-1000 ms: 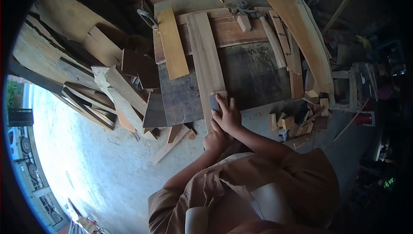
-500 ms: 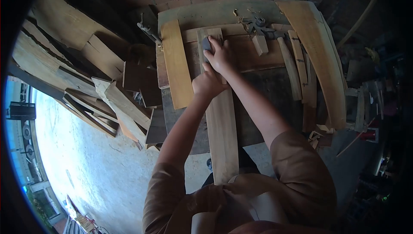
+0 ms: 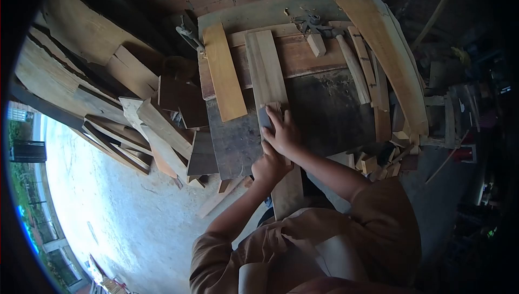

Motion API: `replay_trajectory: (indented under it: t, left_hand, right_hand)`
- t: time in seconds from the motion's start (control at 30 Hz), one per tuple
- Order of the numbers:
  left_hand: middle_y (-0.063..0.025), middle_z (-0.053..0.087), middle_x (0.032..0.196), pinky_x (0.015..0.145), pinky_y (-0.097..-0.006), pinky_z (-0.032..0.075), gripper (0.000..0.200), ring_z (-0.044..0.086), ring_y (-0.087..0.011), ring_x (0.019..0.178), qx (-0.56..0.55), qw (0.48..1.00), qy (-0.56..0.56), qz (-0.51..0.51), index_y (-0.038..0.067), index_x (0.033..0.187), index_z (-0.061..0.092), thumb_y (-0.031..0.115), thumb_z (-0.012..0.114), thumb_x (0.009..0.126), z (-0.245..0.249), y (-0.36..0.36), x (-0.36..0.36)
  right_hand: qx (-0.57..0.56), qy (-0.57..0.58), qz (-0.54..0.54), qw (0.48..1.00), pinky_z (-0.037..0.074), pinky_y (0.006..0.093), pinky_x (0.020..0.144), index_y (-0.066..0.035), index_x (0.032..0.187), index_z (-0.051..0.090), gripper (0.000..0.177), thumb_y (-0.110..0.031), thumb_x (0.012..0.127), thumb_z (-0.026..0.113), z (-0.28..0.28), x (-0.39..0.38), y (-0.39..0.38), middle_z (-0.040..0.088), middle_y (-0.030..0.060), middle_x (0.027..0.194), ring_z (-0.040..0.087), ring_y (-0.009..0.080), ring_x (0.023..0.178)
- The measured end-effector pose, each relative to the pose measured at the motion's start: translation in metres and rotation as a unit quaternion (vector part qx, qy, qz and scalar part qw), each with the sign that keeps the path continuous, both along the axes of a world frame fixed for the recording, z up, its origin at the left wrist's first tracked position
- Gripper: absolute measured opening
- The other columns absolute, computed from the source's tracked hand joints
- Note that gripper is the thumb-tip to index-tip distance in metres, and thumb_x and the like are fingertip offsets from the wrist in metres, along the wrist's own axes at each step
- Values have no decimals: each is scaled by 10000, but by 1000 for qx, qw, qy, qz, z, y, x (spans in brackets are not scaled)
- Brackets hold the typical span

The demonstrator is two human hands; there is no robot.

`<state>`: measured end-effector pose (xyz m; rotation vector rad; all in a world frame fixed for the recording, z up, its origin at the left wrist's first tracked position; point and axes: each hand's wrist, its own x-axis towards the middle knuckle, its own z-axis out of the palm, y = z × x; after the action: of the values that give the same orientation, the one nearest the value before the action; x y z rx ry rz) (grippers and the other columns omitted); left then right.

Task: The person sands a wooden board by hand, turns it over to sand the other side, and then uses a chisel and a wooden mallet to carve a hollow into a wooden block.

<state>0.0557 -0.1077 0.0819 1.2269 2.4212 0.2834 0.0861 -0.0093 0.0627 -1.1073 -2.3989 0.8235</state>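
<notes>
A long pale wooden board (image 3: 266,67) runs from the bench towards my body. On it lies a sanding block (image 3: 265,117), a wooden block with a dark grey sheet showing along its left side. My right hand (image 3: 283,134) grips the front part of the block, fingers bent over its top. Just behind, my left hand (image 3: 270,166) is closed around the rear end of the block, close against the right hand. The block's underside and rear are hidden by my hands.
The board lies on a dark workbench (image 3: 330,115). A yellowish plank (image 3: 224,72) is to its left; a small wood block (image 3: 316,45), a dark metal tool (image 3: 313,22) and a wide plank (image 3: 384,56) lie right. Stacked boards (image 3: 81,78) lean at left; offcuts (image 3: 369,164) lie below right.
Both hands have drawn the sanding block back along the board, from near its far end towards my body. The view has shifted slightly.
</notes>
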Motion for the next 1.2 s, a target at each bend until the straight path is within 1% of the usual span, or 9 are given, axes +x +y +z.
replay_trajectory:
  t: [0.07, 0.1, 0.23, 0.4, 0.53, 0.67, 1.0, 1.13, 1.2]
  left_hand:
    - [-197, 607, 787, 322, -315, 424, 979, 544, -179, 375, 52, 997, 34, -48, -140, 1250, 215, 482, 625, 614, -25, -75, 42]
    - [-209, 595, 873, 304, -314, 407, 976, 512, -162, 346, 73, 980, 162, -89, -137, 1271, 196, 472, 611, 631, -31, -95, 58]
    - [-195, 599, 856, 303, -327, 408, 944, 527, -172, 360, 45, 996, 22, -67, -141, 1259, 211, 451, 604, 639, -43, -104, 53]
    - [-171, 605, 700, 432, -331, 496, 1079, 618, -237, 518, -39, 998, -9, -46, -174, 1192, 224, 549, 680, 534, 4, 15, -29]
    - [-187, 616, 759, 598, -382, 517, 953, 633, -307, 685, 16, 1000, -6, 5, -103, 1120, 280, 516, 707, 534, 6, 140, -127]
    - [-207, 612, 824, 615, -379, 512, 897, 630, -310, 737, 7, 999, 49, -8, -66, 1094, 304, 506, 708, 535, 24, 203, -172]
    - [-202, 612, 766, 465, -367, 501, 1051, 622, -286, 553, -32, 998, -41, 35, -113, 1219, 205, 513, 699, 535, -3, -21, 19]
    - [-106, 553, 497, 329, -357, 415, 886, 571, -232, 413, 28, 993, 117, -6, -166, 1212, 219, 431, 591, 673, -40, -120, 98]
    - [-105, 559, 504, 340, -356, 424, 922, 572, -236, 415, 23, 997, 75, -2, -163, 1216, 216, 456, 606, 656, -45, -119, 94]
  right_hand:
    - [41, -7, 2, 999, 459, 442, 645, -181, 1279, 373, 618, -309, 726, 618, -3, 49, -72, 416, 217, 998, 521, 383, 811]
    - [53, 0, 9, 999, 457, 448, 659, -181, 1287, 363, 630, -310, 727, 623, -5, 66, -91, 409, 232, 1028, 523, 402, 824]
    - [-3, -31, 4, 1000, 455, 443, 656, -167, 1270, 386, 613, -300, 723, 630, 3, 63, -91, 418, 216, 1009, 527, 387, 816]
    - [29, -2, 8, 1000, 461, 424, 650, -225, 1258, 407, 568, -325, 743, 623, -1, -23, 20, 431, 200, 994, 529, 370, 799]
    - [53, 7, -33, 998, 409, 433, 833, -253, 1270, 388, 563, -394, 762, 585, -1, -132, 145, 439, 236, 1079, 483, 389, 979]
    - [65, 3, -8, 998, 403, 423, 847, -233, 1267, 401, 566, -399, 758, 583, 14, -182, 211, 434, 251, 1099, 477, 384, 991]
    - [42, 11, 43, 998, 470, 425, 631, -222, 1268, 396, 604, -337, 719, 621, -6, 16, -9, 422, 218, 971, 536, 371, 774]
    - [44, -11, 51, 998, 463, 420, 612, -231, 1309, 351, 668, -329, 711, 632, -4, 92, -98, 408, 201, 936, 518, 346, 738]
    - [19, -26, 48, 998, 466, 420, 605, -234, 1303, 359, 658, -322, 708, 629, 0, 91, -97, 409, 193, 933, 519, 348, 743]
